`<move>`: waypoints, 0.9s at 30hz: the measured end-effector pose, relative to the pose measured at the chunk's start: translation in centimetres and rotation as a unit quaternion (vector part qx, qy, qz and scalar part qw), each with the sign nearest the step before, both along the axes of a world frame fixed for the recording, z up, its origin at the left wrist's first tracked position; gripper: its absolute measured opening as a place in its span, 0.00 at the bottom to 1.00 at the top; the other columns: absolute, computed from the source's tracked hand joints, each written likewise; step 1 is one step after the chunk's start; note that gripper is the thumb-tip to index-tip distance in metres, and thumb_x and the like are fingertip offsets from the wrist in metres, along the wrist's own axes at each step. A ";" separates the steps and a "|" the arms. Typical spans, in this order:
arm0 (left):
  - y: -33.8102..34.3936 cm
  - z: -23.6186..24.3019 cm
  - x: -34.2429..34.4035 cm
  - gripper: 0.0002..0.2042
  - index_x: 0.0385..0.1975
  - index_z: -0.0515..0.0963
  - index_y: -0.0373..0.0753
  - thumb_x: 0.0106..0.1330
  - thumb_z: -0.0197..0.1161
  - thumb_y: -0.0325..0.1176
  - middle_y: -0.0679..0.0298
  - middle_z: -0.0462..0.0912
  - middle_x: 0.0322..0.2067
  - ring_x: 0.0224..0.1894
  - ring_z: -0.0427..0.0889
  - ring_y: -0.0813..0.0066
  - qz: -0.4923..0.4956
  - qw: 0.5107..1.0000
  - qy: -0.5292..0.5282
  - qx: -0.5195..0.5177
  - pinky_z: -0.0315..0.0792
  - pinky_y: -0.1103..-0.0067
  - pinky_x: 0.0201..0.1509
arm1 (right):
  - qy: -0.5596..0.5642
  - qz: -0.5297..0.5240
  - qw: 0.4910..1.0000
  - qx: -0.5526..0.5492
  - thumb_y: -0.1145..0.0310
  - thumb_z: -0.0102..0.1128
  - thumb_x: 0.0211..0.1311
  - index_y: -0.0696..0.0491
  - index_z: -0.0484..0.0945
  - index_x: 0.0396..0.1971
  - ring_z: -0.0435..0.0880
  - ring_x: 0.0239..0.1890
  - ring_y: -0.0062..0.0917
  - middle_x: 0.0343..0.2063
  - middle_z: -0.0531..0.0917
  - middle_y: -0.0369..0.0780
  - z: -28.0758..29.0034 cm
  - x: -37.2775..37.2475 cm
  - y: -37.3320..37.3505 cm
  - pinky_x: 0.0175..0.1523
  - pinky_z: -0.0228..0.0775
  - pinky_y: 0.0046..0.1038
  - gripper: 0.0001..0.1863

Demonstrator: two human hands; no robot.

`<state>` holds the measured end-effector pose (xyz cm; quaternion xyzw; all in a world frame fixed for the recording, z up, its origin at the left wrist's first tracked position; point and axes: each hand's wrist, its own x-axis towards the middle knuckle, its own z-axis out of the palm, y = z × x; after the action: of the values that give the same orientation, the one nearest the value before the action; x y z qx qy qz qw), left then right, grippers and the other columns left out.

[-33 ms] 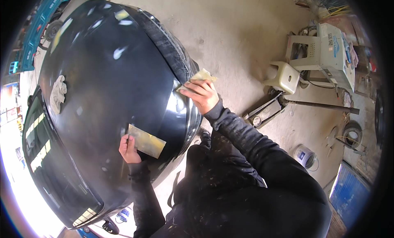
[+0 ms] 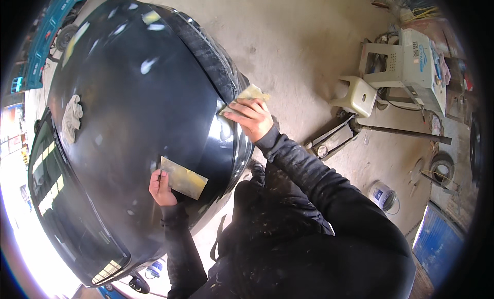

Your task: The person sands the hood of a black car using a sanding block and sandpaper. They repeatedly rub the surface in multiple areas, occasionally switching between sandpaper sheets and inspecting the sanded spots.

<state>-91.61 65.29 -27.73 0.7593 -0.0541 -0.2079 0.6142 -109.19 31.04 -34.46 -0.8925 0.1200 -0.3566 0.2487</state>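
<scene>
A black car hood (image 2: 139, 108) fills the left half, marked with several pale and yellowish patches. My left hand (image 2: 162, 188) rests over it, thumb and fingers pinching one corner of a flat, rectangular yellowish-grey sheet (image 2: 182, 178). My right hand (image 2: 250, 118) is closed on a pale yellow, folded-looking sheet (image 2: 251, 94) at the hood's front edge. Its lower end touches or nearly touches the bodywork beside a bright reflection; the fingers cover part of it. I cannot make out what either sheet is made of.
A grey rag (image 2: 72, 118) lies on the hood near the windshield (image 2: 72, 201). To the right stand a cream stool (image 2: 356, 97), a light-grey machine (image 2: 411, 67), a floor jack (image 2: 334, 137) with a long handle, and a bucket (image 2: 382, 195). A blue panel (image 2: 437, 242) is at lower right.
My right hand and its sheet have shifted very slightly left. Otherwise nothing visibly differs.
</scene>
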 end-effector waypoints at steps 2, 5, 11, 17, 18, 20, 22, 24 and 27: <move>0.2 -0.2 0.0 0.05 0.45 0.83 0.34 0.77 0.65 0.28 0.74 0.83 0.33 0.32 0.76 0.87 -0.013 0.999 -0.025 0.022 0.65 0.87 0.37 | -0.006 0.024 1.000 -0.003 0.79 0.69 0.46 0.45 0.90 0.54 0.84 0.60 0.35 0.56 0.88 0.37 -0.5 0.7 -0.7 0.64 0.73 0.38 0.30; -0.1 -0.3 -0.3 0.05 0.44 0.83 0.33 0.77 0.64 0.28 0.72 0.83 0.34 0.34 0.76 0.86 -0.005 0.998 -0.046 0.033 0.67 0.86 0.39 | -0.012 0.044 0.999 -0.015 0.80 0.69 0.43 0.44 0.90 0.55 0.84 0.62 0.36 0.57 0.88 0.38 -1.0 1.4 -1.6 0.66 0.72 0.39 0.32; -1.0 0.7 -0.9 0.07 0.39 0.81 0.33 0.77 0.64 0.30 0.73 0.78 0.31 0.35 0.71 0.85 -0.013 0.996 -0.074 0.045 0.64 0.84 0.42 | -0.002 0.073 0.997 -0.002 0.80 0.70 0.46 0.42 0.91 0.54 0.84 0.64 0.35 0.59 0.88 0.36 -1.7 2.2 -2.7 0.68 0.72 0.40 0.31; -1.9 1.7 -1.3 0.08 0.38 0.81 0.33 0.77 0.63 0.31 0.74 0.78 0.31 0.35 0.70 0.85 -0.008 0.997 -0.061 0.037 0.64 0.83 0.42 | -0.006 0.088 0.996 0.001 0.73 0.73 0.54 0.38 0.92 0.51 0.84 0.65 0.33 0.57 0.88 0.34 -2.1 2.8 -3.1 0.67 0.73 0.41 0.23; -2.0 1.8 -1.4 0.07 0.37 0.81 0.33 0.77 0.62 0.31 0.73 0.78 0.31 0.35 0.71 0.85 -0.006 0.998 -0.056 0.033 0.64 0.83 0.42 | -0.003 0.090 0.996 0.000 0.73 0.73 0.54 0.39 0.92 0.51 0.84 0.65 0.33 0.57 0.88 0.34 -2.2 2.9 -3.1 0.68 0.73 0.41 0.23; -2.2 2.1 -1.5 0.07 0.37 0.80 0.33 0.77 0.62 0.30 0.73 0.78 0.31 0.35 0.71 0.85 -0.005 0.998 -0.049 0.026 0.64 0.83 0.42 | -0.005 0.093 0.996 0.003 0.73 0.72 0.55 0.39 0.92 0.51 0.84 0.65 0.33 0.57 0.88 0.34 -2.2 3.0 -3.2 0.68 0.72 0.41 0.23; -2.4 2.2 -1.5 0.07 0.37 0.80 0.33 0.77 0.61 0.30 0.73 0.78 0.30 0.35 0.71 0.85 -0.008 0.998 -0.052 0.028 0.64 0.83 0.42 | -0.003 0.091 0.996 0.001 0.73 0.72 0.54 0.39 0.91 0.51 0.83 0.66 0.33 0.58 0.88 0.34 -2.2 3.0 -3.1 0.68 0.72 0.41 0.23; -2.4 2.3 -1.5 0.07 0.37 0.80 0.33 0.77 0.61 0.30 0.73 0.78 0.30 0.35 0.71 0.85 -0.016 0.997 -0.065 0.041 0.64 0.84 0.43 | 0.004 0.086 0.996 -0.006 0.73 0.72 0.53 0.39 0.91 0.51 0.83 0.66 0.33 0.58 0.88 0.34 -2.3 3.0 -3.0 0.69 0.72 0.41 0.23; -2.4 2.2 -1.5 0.07 0.37 0.80 0.34 0.77 0.62 0.30 0.73 0.78 0.30 0.35 0.71 0.85 -0.012 0.997 -0.062 0.037 0.64 0.84 0.42 | 0.021 0.072 0.997 -0.028 0.73 0.70 0.53 0.38 0.90 0.53 0.82 0.67 0.32 0.60 0.86 0.34 -2.3 2.8 -2.6 0.69 0.71 0.41 0.25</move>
<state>-93.10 62.85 -25.49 0.7923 -0.0934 -0.1699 0.5785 -106.37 28.46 -36.74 -0.9128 0.0510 -0.3219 0.2463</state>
